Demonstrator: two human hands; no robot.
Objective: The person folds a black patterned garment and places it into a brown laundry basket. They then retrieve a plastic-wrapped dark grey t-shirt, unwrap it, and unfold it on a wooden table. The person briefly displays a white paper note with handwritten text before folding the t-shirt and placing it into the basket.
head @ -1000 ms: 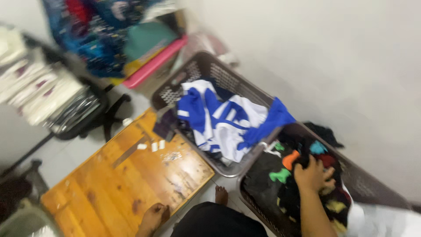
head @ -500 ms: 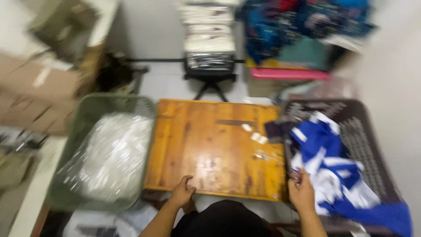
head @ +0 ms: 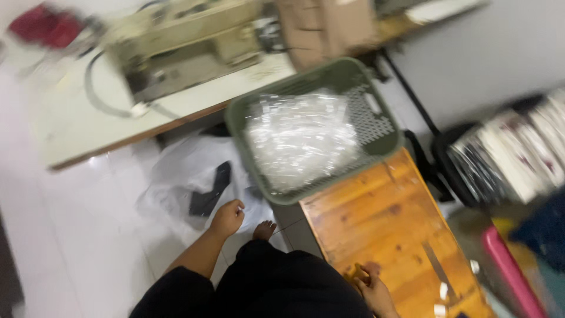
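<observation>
Head view: left hand (head: 226,218) touches plastic sheet (head: 176,176).

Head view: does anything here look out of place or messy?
Yes. A white plastic sheet lies crumpled on the floor with a dark flat object on it, beside the green basket of clear bags. The left hand reaches toward it; the right hand rests on the wooden table.
</observation>
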